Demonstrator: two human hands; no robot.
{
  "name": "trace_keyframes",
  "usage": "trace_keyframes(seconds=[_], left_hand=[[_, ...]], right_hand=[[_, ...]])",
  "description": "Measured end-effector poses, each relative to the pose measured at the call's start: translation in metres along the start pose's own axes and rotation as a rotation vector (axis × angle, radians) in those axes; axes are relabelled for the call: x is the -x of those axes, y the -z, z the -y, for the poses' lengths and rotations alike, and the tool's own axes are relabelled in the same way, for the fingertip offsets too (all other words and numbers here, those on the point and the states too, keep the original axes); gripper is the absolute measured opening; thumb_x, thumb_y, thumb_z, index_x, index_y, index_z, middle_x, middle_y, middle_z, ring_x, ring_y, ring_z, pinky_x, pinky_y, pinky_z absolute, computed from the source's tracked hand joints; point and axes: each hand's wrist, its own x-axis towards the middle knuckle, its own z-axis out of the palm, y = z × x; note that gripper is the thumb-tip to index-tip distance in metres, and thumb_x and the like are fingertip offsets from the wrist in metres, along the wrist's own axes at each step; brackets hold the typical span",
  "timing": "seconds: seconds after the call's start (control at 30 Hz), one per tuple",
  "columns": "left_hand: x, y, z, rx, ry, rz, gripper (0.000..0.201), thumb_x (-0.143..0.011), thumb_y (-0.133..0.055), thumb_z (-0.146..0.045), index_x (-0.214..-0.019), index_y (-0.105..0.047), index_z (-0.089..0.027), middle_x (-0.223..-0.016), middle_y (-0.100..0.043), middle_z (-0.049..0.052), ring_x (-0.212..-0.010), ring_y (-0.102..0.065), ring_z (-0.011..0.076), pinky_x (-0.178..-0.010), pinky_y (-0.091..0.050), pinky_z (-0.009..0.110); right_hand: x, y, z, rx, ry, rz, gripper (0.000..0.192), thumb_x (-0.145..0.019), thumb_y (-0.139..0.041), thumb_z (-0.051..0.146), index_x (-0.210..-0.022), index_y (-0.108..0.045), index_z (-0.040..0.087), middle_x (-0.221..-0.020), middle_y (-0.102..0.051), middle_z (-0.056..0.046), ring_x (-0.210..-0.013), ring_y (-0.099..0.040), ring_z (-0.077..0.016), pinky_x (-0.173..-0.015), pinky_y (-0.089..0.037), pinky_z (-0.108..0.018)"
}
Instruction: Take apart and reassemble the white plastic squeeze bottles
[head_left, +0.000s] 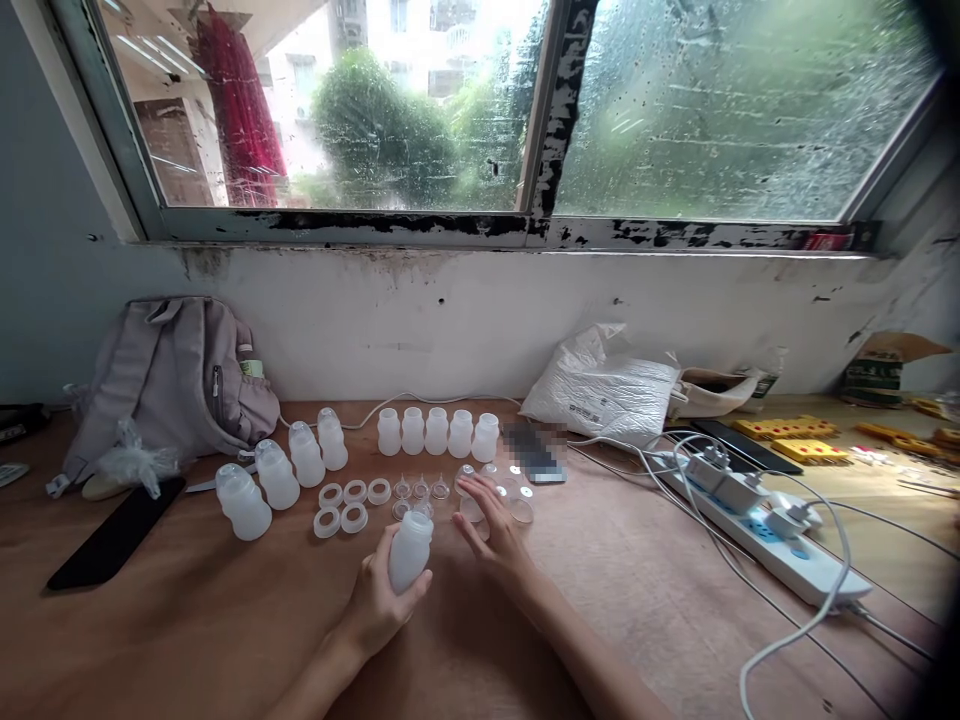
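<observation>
My left hand (379,595) is closed around a milky white baby bottle (409,555), tilted a little to the right. Whether a nipple sits in its mouth is hard to tell, as loose ones lie right behind. Fingers spread, my right hand (495,530) reaches over see-through domed caps (520,510); it partly hides one cap, and contact cannot be made out. To the left lie several silicone nipples (421,488) and several white screw rings (354,517). Several open bottles (436,432) stand in a row behind. Bottles with tops fitted (277,475) stand in a slanting line at left.
A grey backpack (172,380), a plastic bag (139,458) and a black flat case (116,540) lie at left. Behind right are a phone (544,465) and a silver parcel (607,385). A power strip (772,540) with looping cables spans the right side.
</observation>
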Motion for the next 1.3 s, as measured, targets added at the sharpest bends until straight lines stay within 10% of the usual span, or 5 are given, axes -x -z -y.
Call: trace_keyframes(seconds=[0.17,0.47,0.67,0.9,1.3], left_hand=[[0.007,-0.004,0.000,-0.024,-0.121,0.129,0.039,-0.071,-0.053,-0.026,-0.108,-0.041,-0.021,-0.092,-0.060,0.004,-0.078,-0.058,0.0178,-0.068,-0.045,0.027],[0.016,-0.012,-0.011,0.494,0.099,0.361,0.037,-0.062,-0.058,-0.028,-0.095,-0.049,-0.015,-0.067,-0.056,0.000,-0.053,-0.052,0.0121,-0.048,-0.040,0.022],[0.024,-0.025,0.002,1.178,0.375,0.562,0.037,-0.063,-0.052,-0.036,-0.092,-0.045,-0.014,-0.061,-0.053,0.001,-0.039,-0.050,0.0113,-0.034,-0.037,0.021],[0.008,0.005,0.011,1.194,0.277,0.397,0.046,-0.066,-0.051,-0.034,-0.108,-0.043,-0.015,-0.064,-0.051,0.001,-0.045,-0.052,0.0117,-0.041,-0.037,0.022],[0.004,-0.002,0.009,0.946,0.457,0.496,0.042,-0.068,-0.053,-0.033,-0.104,-0.044,-0.012,-0.064,-0.054,0.001,-0.045,-0.053,0.0117,-0.039,-0.039,0.022]], right_hand=[[0.012,-0.017,0.051,-0.742,-0.232,0.167,0.054,-0.070,-0.058,0.047,-0.117,-0.044,0.024,-0.121,-0.050,-0.009,-0.112,-0.045,-0.0243,-0.087,-0.039,-0.037],[0.017,-0.016,0.074,-0.960,-0.478,0.144,0.017,-0.067,-0.066,0.032,-0.062,-0.056,0.019,-0.076,-0.066,-0.006,-0.111,-0.045,-0.0247,-0.088,-0.036,-0.036],[0.009,-0.004,0.069,-0.936,-0.316,0.332,0.049,-0.062,-0.063,0.051,-0.102,-0.055,0.022,-0.105,-0.060,-0.009,-0.108,-0.047,-0.0263,-0.083,-0.040,-0.038],[0.001,-0.011,0.026,-0.553,-0.301,0.026,0.035,-0.068,-0.062,0.039,-0.098,-0.053,0.022,-0.102,-0.057,-0.007,-0.095,-0.052,-0.0214,-0.083,-0.040,-0.039],[0.004,-0.011,0.040,-0.872,-0.426,0.054,0.022,-0.076,-0.054,0.042,-0.074,-0.053,0.019,-0.064,-0.050,0.003,-0.055,-0.046,-0.0097,-0.053,-0.039,-0.023]])
